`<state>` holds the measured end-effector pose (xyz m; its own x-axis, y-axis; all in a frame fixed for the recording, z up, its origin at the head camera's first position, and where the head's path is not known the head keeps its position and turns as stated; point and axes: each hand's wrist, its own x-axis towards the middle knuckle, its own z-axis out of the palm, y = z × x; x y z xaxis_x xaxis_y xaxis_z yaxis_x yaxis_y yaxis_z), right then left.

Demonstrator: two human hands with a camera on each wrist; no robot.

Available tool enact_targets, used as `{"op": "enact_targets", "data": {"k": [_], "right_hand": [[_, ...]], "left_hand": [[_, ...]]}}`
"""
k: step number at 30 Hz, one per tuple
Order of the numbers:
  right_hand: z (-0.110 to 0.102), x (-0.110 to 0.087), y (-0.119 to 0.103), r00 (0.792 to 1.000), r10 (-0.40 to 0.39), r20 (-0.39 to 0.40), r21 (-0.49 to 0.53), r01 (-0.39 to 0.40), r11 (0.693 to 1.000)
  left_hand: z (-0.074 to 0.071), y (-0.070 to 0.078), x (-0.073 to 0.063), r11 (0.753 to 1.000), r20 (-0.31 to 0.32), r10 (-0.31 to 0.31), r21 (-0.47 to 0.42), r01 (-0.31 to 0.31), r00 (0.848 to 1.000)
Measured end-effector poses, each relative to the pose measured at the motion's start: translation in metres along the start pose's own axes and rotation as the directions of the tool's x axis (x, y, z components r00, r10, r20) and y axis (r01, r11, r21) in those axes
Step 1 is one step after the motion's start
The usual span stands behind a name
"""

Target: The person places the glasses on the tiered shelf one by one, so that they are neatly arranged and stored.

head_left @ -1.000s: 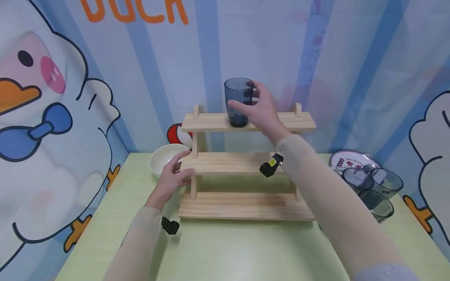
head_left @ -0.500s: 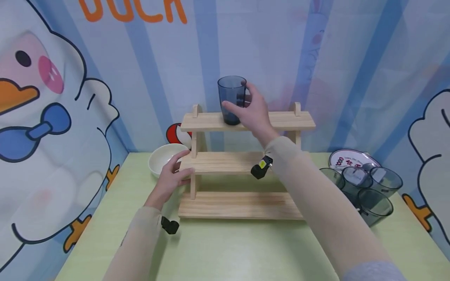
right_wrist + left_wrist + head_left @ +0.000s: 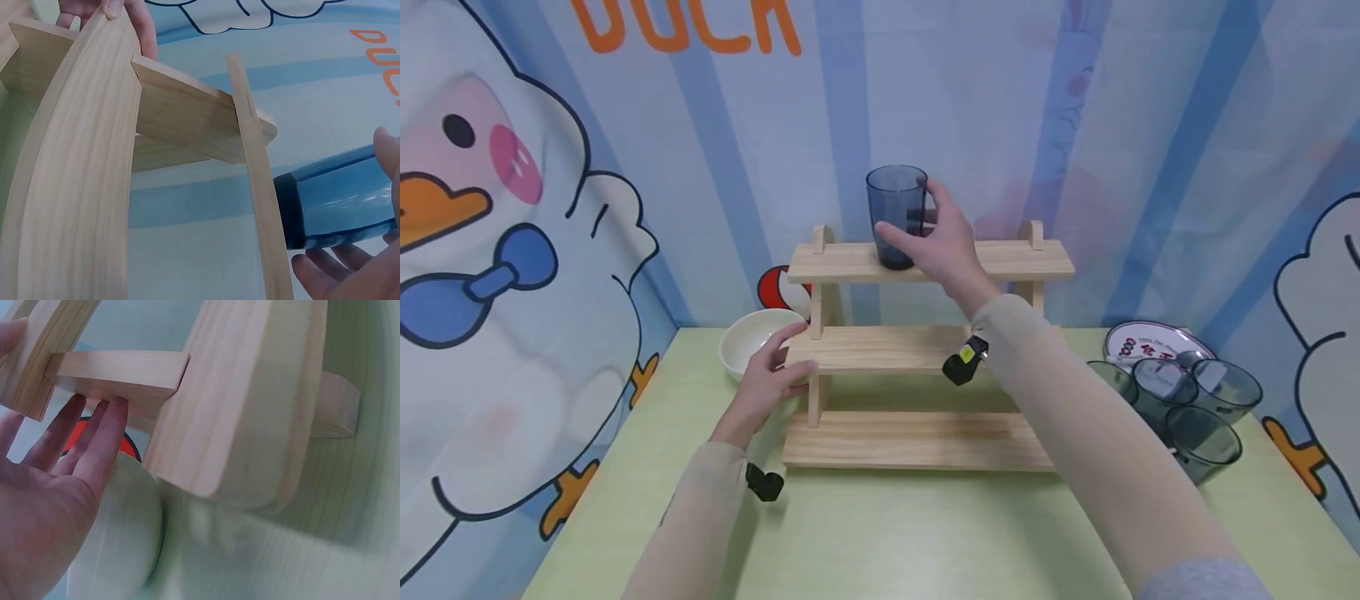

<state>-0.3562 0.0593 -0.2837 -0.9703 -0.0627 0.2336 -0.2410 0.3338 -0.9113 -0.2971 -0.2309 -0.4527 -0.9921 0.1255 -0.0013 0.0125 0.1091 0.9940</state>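
A see-through blue drinking glass (image 3: pixel 895 200) stands upright on the top board of a three-tier wooden display rack (image 3: pixel 880 350), left of that board's middle. My right hand (image 3: pixel 943 250) holds the glass from its right side, thumb in front and fingers behind, partly seen through it. In the right wrist view the base of the glass (image 3: pixel 337 200) meets the top board's edge. My left hand (image 3: pixel 763 383) grips the left end of the middle board. Its thumb lies on the board, and in the left wrist view its fingers (image 3: pixel 103 434) reach against the side upright.
A white bowl (image 3: pixel 741 333) sits behind my left hand. At the right stand several dark tinted glasses (image 3: pixel 1206 442), in front of an oval plate with red lettering (image 3: pixel 1153 340). A printed duck curtain (image 3: pixel 760 142) hangs close behind the rack.
My right hand has shifted the blue glass a little left along the top board, then stays nearly still. The left hand keeps its place on the rack.
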Motion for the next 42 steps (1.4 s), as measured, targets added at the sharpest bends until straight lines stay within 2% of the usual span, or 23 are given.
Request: {"op": "enact_targets", "data": {"k": [5,16,31,35,42], "right_hand": [[-0.014,-0.006,0.001,0.997,0.016,0.071,0.007,-0.017,1.0],[-0.055,-0.029,0.012,0.989,0.009,0.15,0.026,-0.013,1.0],[-0.118,-0.068,0.029,0.99,-0.035,0.14,0.023,0.032,0.999],[-0.133,-0.078,0.032,0.99,-0.046,0.136,0.001,0.047,0.999],[-0.158,-0.099,0.04,0.991,-0.071,0.117,-0.101,0.083,0.991]], "left_hand": [[0.002,0.0,-0.001,1.0,-0.006,-0.002,0.001,0.002,1.0],[0.001,-0.001,-0.001,1.0,-0.01,-0.012,0.028,0.012,1.0],[0.002,-0.002,0.0,1.0,0.002,-0.007,0.023,0.007,1.0],[0.002,-0.002,0.0,1.0,-0.002,-0.008,0.029,0.008,1.0],[0.002,-0.001,-0.001,0.999,-0.01,-0.012,0.041,0.012,1.0]]}}
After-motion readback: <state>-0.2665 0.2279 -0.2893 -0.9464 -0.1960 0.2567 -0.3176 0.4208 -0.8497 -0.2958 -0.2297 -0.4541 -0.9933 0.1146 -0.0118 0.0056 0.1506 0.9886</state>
